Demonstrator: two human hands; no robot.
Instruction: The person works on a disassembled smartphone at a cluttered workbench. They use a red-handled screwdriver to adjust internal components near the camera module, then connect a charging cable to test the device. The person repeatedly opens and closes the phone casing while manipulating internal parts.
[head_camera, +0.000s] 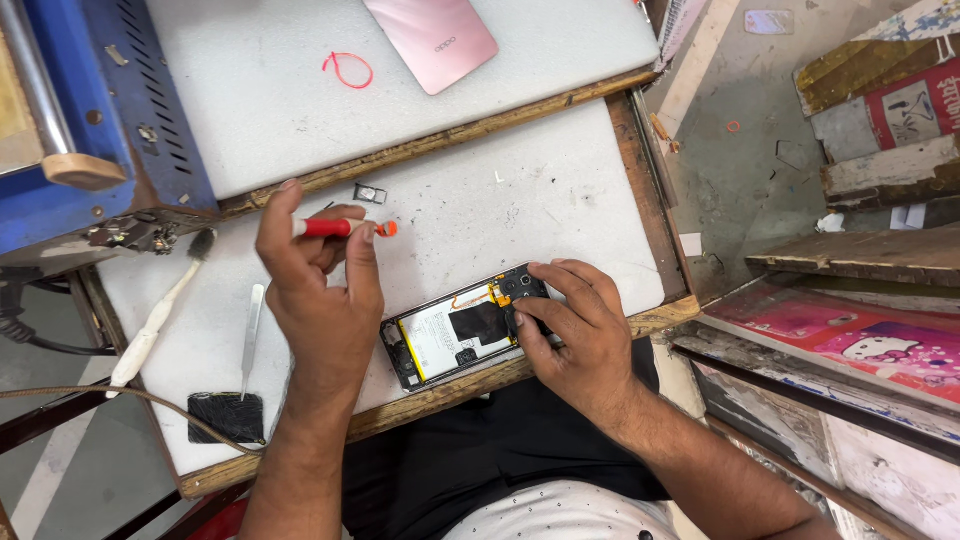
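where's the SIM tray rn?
In the head view, the small metal SIM tray lies on the white work surface, just above the red screwdriver held in the left hand.

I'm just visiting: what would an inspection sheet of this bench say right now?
Surface: white bench top, scuffed, in a worn wooden frame.
Job's things: opened phone, back off, at the front edge; red-handled screwdriver.
Clutter: pink back cover, small metal tray, white brush, metal tweezers, black pad.
Fingers: left hand grips the screwdriver; right hand rests on the phone's top end.
Cables: brown cord at the left.
Surroundings: blue machine, stacked boards.
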